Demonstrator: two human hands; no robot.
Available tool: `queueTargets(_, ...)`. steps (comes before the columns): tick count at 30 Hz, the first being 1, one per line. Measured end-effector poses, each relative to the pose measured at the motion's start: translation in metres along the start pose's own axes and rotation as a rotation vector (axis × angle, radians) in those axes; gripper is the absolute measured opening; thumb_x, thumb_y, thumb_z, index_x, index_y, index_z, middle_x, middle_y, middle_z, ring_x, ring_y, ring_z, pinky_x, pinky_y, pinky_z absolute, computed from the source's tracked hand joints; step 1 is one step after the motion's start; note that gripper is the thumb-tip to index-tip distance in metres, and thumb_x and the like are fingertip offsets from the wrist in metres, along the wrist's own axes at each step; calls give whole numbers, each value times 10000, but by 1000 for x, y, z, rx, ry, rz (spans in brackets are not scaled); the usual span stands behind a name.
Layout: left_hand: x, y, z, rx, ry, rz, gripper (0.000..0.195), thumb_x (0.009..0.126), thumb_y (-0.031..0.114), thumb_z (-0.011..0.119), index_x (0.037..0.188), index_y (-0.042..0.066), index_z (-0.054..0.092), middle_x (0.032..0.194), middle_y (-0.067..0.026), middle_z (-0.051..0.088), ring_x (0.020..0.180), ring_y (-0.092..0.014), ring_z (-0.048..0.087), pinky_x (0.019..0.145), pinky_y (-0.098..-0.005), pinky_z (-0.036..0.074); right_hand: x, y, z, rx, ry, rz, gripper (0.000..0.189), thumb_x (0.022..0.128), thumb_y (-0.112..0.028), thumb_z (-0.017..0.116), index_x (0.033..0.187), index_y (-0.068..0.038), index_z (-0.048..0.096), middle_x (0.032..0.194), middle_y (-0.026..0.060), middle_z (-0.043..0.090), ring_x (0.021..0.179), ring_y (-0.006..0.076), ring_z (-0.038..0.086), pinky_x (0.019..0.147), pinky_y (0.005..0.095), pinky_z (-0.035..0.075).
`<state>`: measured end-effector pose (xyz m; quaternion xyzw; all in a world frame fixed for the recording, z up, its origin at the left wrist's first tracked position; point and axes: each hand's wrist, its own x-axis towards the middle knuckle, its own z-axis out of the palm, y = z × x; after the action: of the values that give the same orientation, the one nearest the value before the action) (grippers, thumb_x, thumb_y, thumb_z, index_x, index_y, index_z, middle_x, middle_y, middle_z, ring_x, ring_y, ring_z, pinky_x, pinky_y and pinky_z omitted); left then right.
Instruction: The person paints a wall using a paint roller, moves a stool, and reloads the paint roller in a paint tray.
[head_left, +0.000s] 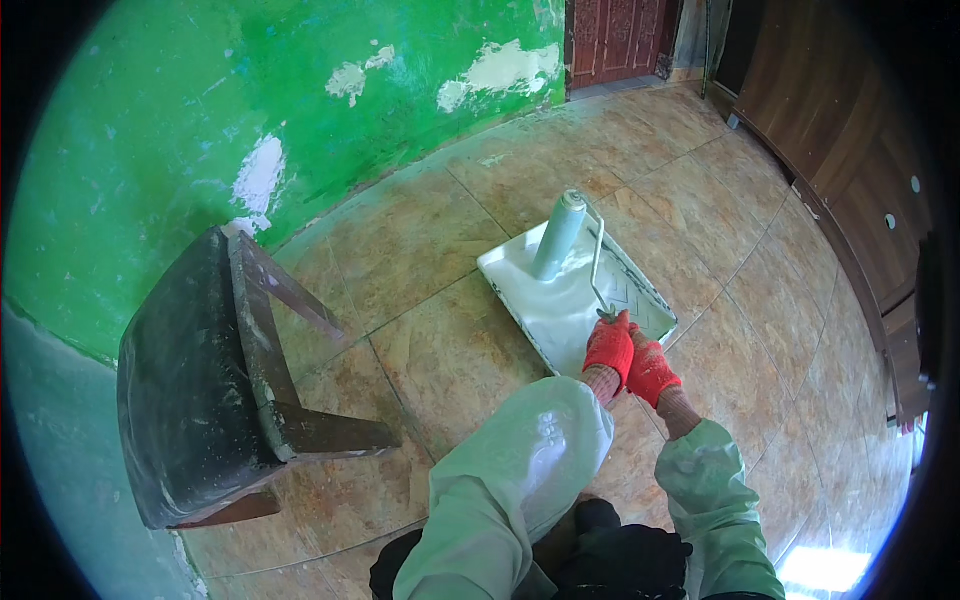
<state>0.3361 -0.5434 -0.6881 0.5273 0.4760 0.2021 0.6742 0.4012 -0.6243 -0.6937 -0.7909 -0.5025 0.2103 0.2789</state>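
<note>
A paint roller (559, 236) with a pale, paint-coated sleeve stands tilted in the white paint at the deep end of a plastic paint tray (517, 311) on the tiled floor. Its wire frame runs down to the handle end at my hands. My left hand (609, 346), in a red knit glove, is closed around the handle just below the wire. Directly beside it, touching, my right hand (651, 365) in a matching glove is also closed at the handle, which the gloves mostly hide. Both arms wear pale green sleeves; the left one has a wet-looking smear.
A dark padded stool (195, 375) with wooden legs stands at the left by the wall. The green wall (300, 150) bears several white filler patches. A brown door (616, 41) is at the back, and wooden furniture (832, 112) lines the right side.
</note>
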Motion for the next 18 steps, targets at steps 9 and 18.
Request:
queueTargets(9, 20, 1, -1, 42, -47, 30, 535, 863, 508, 518, 949, -6, 639, 928, -204, 671, 925, -341, 633, 830, -414, 469, 17, 7, 7, 23, 44, 124, 511, 884, -286, 562, 1293, -30, 394, 777, 189, 649, 583, 291, 651, 444, 382, 479)
queueTargets(18, 38, -1, -9, -59, -5, 11, 495, 872, 478, 525, 918, 0, 643, 888, -183, 675, 862, -325, 645, 796, -420, 479, 36, 1, 17, -112, 57, -44, 514, 893, -320, 562, 1307, -65, 397, 885, 205, 650, 755, 344, 661, 609, 423, 506)
